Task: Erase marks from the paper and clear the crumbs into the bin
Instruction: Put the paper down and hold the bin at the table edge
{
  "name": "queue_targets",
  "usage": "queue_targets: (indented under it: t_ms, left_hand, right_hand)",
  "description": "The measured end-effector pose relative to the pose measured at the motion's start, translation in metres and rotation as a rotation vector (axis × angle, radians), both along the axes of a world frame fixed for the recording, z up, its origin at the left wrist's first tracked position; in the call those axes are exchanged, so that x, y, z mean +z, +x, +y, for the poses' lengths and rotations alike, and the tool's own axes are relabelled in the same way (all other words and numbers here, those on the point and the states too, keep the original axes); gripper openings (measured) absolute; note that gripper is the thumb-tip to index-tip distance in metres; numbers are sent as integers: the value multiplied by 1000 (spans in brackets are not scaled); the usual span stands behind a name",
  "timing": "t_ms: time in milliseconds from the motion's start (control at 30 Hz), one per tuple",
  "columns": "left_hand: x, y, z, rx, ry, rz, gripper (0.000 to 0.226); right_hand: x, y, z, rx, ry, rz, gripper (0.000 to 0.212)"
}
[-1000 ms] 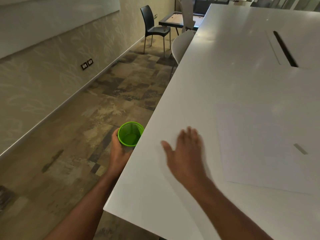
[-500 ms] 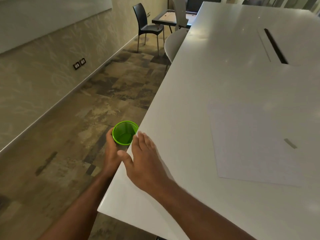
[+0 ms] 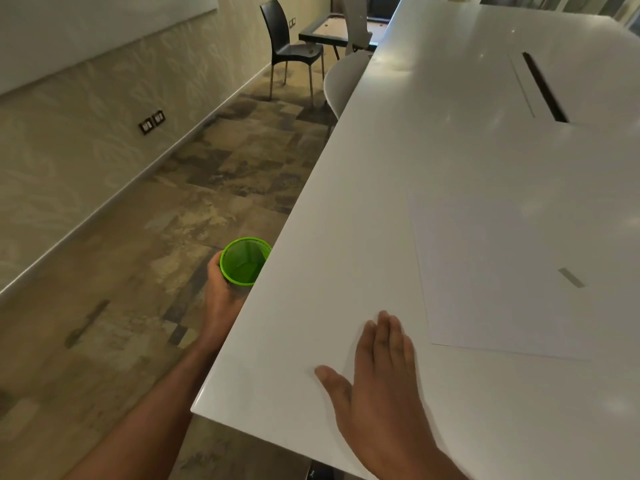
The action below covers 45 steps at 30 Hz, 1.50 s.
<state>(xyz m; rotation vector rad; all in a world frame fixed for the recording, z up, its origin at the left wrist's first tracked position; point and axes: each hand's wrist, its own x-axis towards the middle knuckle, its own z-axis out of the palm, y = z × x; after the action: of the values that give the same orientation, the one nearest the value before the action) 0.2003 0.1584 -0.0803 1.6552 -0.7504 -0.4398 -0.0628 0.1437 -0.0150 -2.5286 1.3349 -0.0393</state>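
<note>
My left hand (image 3: 221, 299) grips a small green mesh bin (image 3: 245, 260), held just below and against the left edge of the white table (image 3: 346, 237). My right hand (image 3: 377, 382) lies flat on the tabletop, fingers together and thumb out, holding nothing, a short way left of the paper. The white paper sheet (image 3: 491, 271) lies on the table to the right, with a small grey eraser (image 3: 571, 277) resting on it. No crumbs are visible at this size.
A dark cable slot (image 3: 545, 86) cuts the tabletop at the far right. A white chair (image 3: 343, 81) is tucked at the table's left edge, with a black chair (image 3: 287, 46) and a low table (image 3: 329, 29) beyond. Tiled floor runs along the left.
My right hand has pulled back from the table edge beside the bin to a spot nearer me and closer to the paper. The bin stays in my left hand at the edge.
</note>
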Motion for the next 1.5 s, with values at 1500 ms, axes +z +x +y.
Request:
queue_targets:
  t_ms: [1500]
  left_hand:
    - [10,10,-24,41,88,15,95]
  right_hand:
    - [-6,133,-132,-83,-130,-115,96]
